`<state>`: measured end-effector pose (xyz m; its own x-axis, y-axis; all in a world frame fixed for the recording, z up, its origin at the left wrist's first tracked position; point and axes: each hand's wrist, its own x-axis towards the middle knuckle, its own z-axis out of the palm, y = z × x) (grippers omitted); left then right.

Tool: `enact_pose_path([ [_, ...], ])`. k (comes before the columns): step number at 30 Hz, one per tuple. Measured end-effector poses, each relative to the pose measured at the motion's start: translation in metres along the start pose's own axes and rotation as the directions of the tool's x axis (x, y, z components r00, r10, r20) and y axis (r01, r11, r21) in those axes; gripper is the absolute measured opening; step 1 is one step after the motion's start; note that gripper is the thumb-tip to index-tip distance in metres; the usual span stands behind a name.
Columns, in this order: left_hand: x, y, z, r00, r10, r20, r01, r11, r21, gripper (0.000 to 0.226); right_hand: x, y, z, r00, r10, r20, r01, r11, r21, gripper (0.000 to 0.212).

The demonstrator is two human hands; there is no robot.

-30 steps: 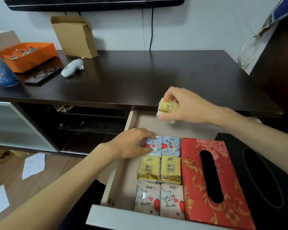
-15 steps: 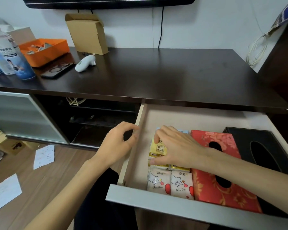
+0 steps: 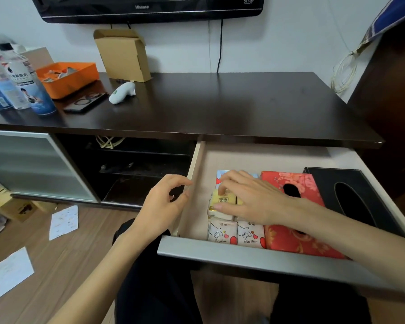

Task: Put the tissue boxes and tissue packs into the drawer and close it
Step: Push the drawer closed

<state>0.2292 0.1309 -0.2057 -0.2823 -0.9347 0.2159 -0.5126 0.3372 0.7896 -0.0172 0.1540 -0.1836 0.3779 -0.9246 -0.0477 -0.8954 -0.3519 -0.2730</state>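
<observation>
Inside the open drawer point(image 3: 255, 259), right fingers point(image 3: 222, 188) grip a yellow tissue pack point(image 3: 221, 202); left hand point(image 3: 161, 204) loosely curled, empty.

The open drawer point(image 3: 255, 258) sits in front of me under the cabinet top point(image 3: 220, 106), toward 1 o'clock. Inside it, the tissue packs point(image 3: 236, 232) lie in two columns at the left; the patterned tissue box point(image 3: 297, 239) lies directly to their right, at 3 o'clock, and the second tissue box point(image 3: 351, 195) lies right of that. My right hand point(image 3: 250, 199) rests on the middle packs. My left hand point(image 3: 164, 204) is at 9 o'clock of the packs, just outside the drawer's left wall.
</observation>
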Motion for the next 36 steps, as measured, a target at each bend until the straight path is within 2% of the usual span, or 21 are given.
enact_pose_path([
  [3, -0.015, 0.004, 0.001, 1.000, 0.014, -0.001, -0.014, 1.000, -0.018, 0.028, -0.037, 0.000, -0.018, 1.000, 0.013, -0.016, -0.012, 0.998, 0.066, 0.042],
  [6, -0.038, 0.012, 0.004, 0.997, 0.073, 0.022, -0.074, 0.996, 0.045, 0.031, -0.086, 0.003, -0.020, 0.998, 0.041, -0.042, -0.038, 0.995, 0.089, 0.039],
  [11, -0.085, 0.029, 0.016, 0.936, 0.305, 0.178, -0.339, 0.917, 0.211, 0.039, -0.175, 0.015, 0.014, 0.975, 0.193, -0.115, -0.180, 0.977, 0.111, 0.076],
  [14, -0.099, 0.026, 0.028, 0.893, 0.375, 0.250, -0.444, 0.825, 0.351, 0.048, -0.214, 0.025, 0.037, 0.929, 0.254, -0.270, -0.277, 0.960, -0.051, 0.087],
  [16, -0.097, 0.021, 0.034, 0.880, 0.417, 0.228, -0.475, 0.776, 0.415, 0.045, -0.228, 0.033, 0.047, 0.898, 0.262, -0.353, -0.341, 0.922, -0.182, 0.091],
  [20, -0.087, 0.010, 0.043, 0.845, 0.507, 0.173, -0.520, 0.699, 0.490, 0.035, -0.232, 0.052, 0.067, 0.847, 0.190, -0.496, -0.394, 0.851, -0.347, 0.080],
  [25, -0.065, 0.001, 0.049, 0.822, 0.541, 0.176, -0.547, 0.667, 0.506, 0.034, -0.213, 0.071, 0.071, 0.803, 0.092, -0.589, -0.371, 0.850, -0.374, 0.078],
  [36, 0.046, -0.005, 0.072, 0.859, 0.496, 0.128, -0.473, 0.671, 0.571, 0.041, -0.121, 0.126, 0.046, 0.721, 0.248, -0.647, -0.510, 0.822, -0.254, 0.086],
])
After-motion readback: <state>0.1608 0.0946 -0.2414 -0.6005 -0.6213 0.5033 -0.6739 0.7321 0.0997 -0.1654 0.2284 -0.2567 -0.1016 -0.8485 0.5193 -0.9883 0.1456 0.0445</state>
